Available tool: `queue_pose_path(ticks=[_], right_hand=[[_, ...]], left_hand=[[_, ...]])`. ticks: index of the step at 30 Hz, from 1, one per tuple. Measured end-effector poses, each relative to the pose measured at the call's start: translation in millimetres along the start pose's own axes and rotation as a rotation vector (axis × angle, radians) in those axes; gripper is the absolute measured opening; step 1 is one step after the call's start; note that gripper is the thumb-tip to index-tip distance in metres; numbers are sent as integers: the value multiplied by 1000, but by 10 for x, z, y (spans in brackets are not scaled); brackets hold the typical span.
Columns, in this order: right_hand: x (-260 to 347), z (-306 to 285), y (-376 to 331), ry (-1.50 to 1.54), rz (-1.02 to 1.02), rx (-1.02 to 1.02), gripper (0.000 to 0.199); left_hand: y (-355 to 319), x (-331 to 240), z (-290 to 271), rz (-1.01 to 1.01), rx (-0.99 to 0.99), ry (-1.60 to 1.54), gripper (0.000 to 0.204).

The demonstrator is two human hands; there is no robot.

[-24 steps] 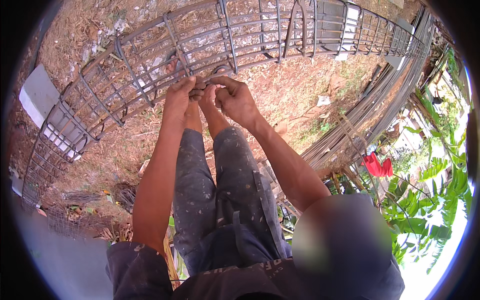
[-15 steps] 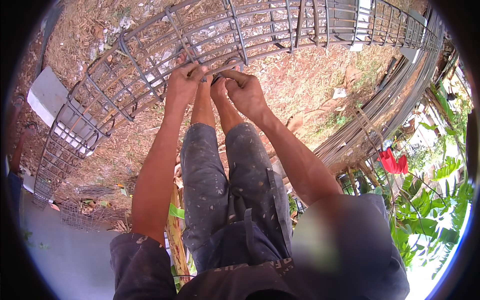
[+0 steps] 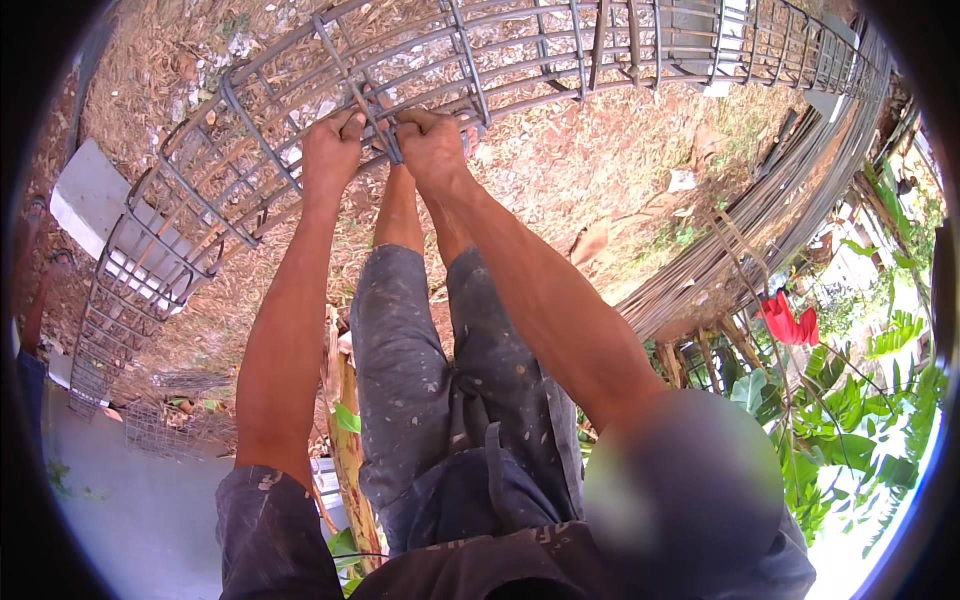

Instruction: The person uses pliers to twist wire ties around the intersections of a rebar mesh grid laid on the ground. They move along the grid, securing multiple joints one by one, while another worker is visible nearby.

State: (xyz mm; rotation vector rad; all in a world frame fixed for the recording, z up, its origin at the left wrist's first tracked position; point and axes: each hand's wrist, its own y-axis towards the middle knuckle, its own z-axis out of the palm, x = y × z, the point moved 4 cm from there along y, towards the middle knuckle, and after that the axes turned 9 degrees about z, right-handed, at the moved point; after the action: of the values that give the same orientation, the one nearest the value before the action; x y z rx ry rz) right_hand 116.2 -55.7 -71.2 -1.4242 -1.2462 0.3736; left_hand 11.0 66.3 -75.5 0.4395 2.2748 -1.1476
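A long rebar cage (image 3: 466, 55) of lengthwise rods and bent stirrups curves across the upper part of the view. My left hand (image 3: 331, 158) is closed at the cage's near side, fingers curled against a rod just left of one stirrup (image 3: 357, 92). On the other side of that stirrup, my right hand (image 3: 432, 148) is closed around the near lower rod, knuckles up. The stirrup's lower end shows between the two hands. My fingertips are mostly hidden, so any small thing pinched in them cannot be made out.
Pale blocks (image 3: 88, 190) lie under the cage at the left. A bundle of long thin rods (image 3: 740, 245) curves along the right, near a red cloth (image 3: 788, 320) and green plants (image 3: 850, 400). Dry litter covers the ground. Another person's legs (image 3: 38, 300) show at the far left.
My right hand has moved left along the cage, closer to the stirrup and my left hand. My left hand has shifted slightly left. The cage looks unchanged.
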Motion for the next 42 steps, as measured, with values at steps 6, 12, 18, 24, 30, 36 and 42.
queue_pose_path(ticks=[6, 12, 18, 24, 30, 36, 42], right_hand=[[1, -70, 41, -62, -99, 53, 28], [44, -19, -6, -35, -97, 92, 28], [87, -86, 2, 100, 140, 148, 28], [157, -16, -15, -203, 23, 155, 25], [315, 34, -26, -397, -126, 194, 21], [314, -63, -82, -233, -5, 279, 23], [231, -141, -174, -88, 167, 225, 22]], left_hand=[[21, -165, -76, -184, -30, -159, 32], [40, -33, -58, -195, -32, -298, 29], [-145, -109, -40, 146, -167, -239, 21], [-201, -208, -176, 469, -127, 92, 20], [-135, -354, -195, 931, 172, 503, 16], [-3, -585, -109, 726, 306, 632, 24], [-179, -277, 15, 265, -117, 32, 25]])
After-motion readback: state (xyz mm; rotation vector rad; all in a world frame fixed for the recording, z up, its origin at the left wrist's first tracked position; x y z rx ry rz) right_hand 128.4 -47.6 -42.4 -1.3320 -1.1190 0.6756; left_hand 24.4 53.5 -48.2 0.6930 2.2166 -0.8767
